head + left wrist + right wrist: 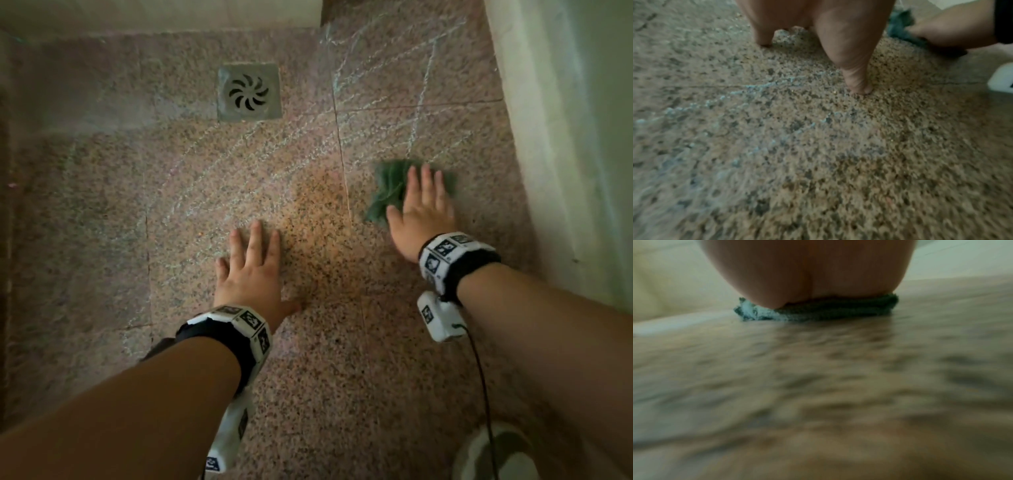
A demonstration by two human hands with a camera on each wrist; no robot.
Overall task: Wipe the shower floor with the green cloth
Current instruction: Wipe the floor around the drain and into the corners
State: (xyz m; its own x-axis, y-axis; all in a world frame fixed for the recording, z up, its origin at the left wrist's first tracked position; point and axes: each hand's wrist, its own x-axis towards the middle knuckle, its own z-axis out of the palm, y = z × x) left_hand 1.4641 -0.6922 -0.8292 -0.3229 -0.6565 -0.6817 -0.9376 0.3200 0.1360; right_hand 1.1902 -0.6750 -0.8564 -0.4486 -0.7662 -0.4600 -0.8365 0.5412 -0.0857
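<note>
Right grip: the right hand point(423, 212) lies flat on the green cloth point(388, 190), fingers straight and slightly spread, pressing it onto the floor; nothing is curled round the cloth
Left grip: the left hand point(251, 270) holds nothing, its palm and straight, spread fingers planted on the bare floor in the lower middle of the head view
Cloth: crumpled, at the right of the head view near the pale wall point(561, 144); most of it shows to the left of and above the fingers, the rest is under the palm
Cloth from the right wrist: a bunched green band point(818, 311) squeezed between the heel of the hand point(809, 272) and the floor, upper middle of the frame
Cloth from the left wrist: a dark green scrap point(900, 24) at the upper right, beside the right hand point(953, 30)
Left thumb: its tip point(857, 81) touches the stone in the left wrist view
Floor: speckled pink-brown shower floor point(325, 377), with pale chalky streaks across its upper half
Drain: a square grate point(249, 92) with a swirl pattern, upper middle, well apart from both hands
Wrists: each carries a black band with white marker tags point(448, 253); a cable point(483, 394) runs down from the right one
</note>
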